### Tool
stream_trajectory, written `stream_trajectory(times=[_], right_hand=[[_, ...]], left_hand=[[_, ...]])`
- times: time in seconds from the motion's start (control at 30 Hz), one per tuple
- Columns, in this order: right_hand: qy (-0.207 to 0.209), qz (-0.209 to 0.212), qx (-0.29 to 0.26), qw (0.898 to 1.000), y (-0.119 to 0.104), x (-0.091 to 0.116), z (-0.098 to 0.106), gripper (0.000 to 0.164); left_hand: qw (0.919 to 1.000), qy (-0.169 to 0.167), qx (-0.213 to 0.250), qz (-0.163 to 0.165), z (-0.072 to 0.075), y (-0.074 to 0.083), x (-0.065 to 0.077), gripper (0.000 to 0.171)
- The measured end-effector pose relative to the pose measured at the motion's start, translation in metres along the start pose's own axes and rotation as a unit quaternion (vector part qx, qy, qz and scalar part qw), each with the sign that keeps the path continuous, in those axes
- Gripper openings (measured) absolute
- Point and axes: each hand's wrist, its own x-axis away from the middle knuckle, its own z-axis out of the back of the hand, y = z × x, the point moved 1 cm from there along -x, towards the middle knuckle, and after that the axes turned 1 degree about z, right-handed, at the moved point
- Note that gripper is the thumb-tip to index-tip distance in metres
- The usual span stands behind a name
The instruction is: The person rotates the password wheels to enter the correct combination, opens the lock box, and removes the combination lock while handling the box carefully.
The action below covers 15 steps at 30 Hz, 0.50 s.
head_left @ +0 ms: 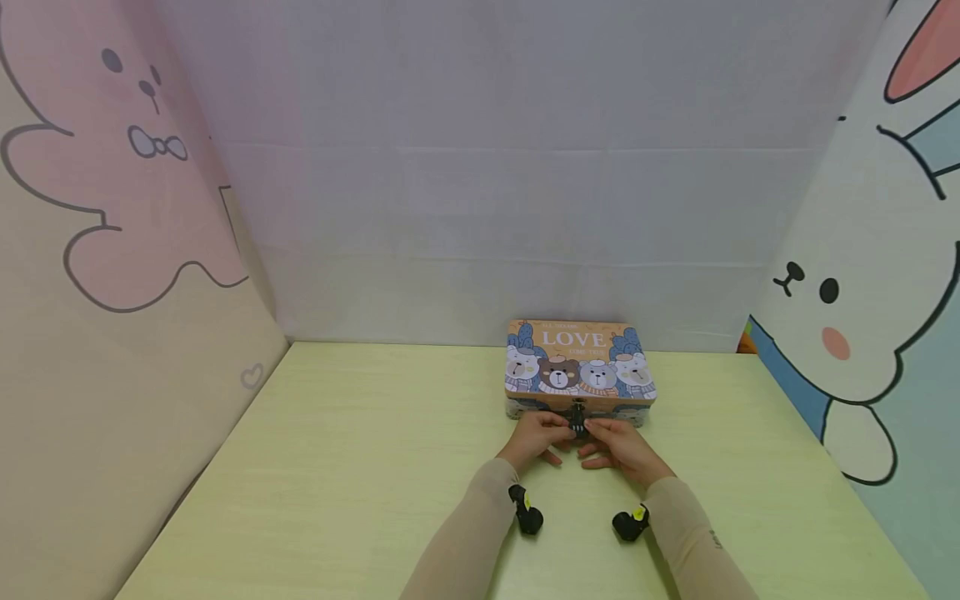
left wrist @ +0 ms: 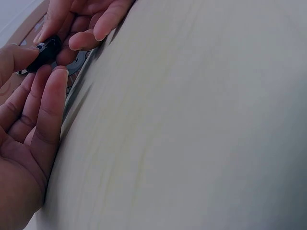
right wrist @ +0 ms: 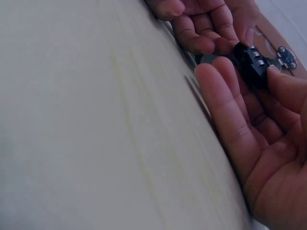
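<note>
A tin box (head_left: 577,358) with bears and the word LOVE on its lid lies closed near the back of the table. From the metal clasp (right wrist: 287,57) at its front hangs a small black combination padlock (head_left: 578,423), whose silvery number wheels show in the right wrist view. My left hand (head_left: 538,437) pinches the padlock from the left with thumb and fingers. On the opposite side my right hand (head_left: 618,447) pinches it too, thumb tip against the body near the wheels. The lower fingers of both hands stay close over the tabletop.
The pale yellow-green table (head_left: 360,450) stretches out to both sides and in front of the box. Behind it hangs a plain light cloth (head_left: 480,208), and cloths with cartoon animals close off the left and right. Black wrist cameras (head_left: 529,518) sit under both forearms.
</note>
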Motion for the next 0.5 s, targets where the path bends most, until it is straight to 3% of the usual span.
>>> stream_trajectory(times=[0.5], right_hand=[[0.002,-0.002,0.008,1.000,0.0001,-0.0007,-0.0001,0.042]], left_hand=[[0.9998,0.015,-0.008,0.005,-0.0015,0.0061,0.0041,0.019]])
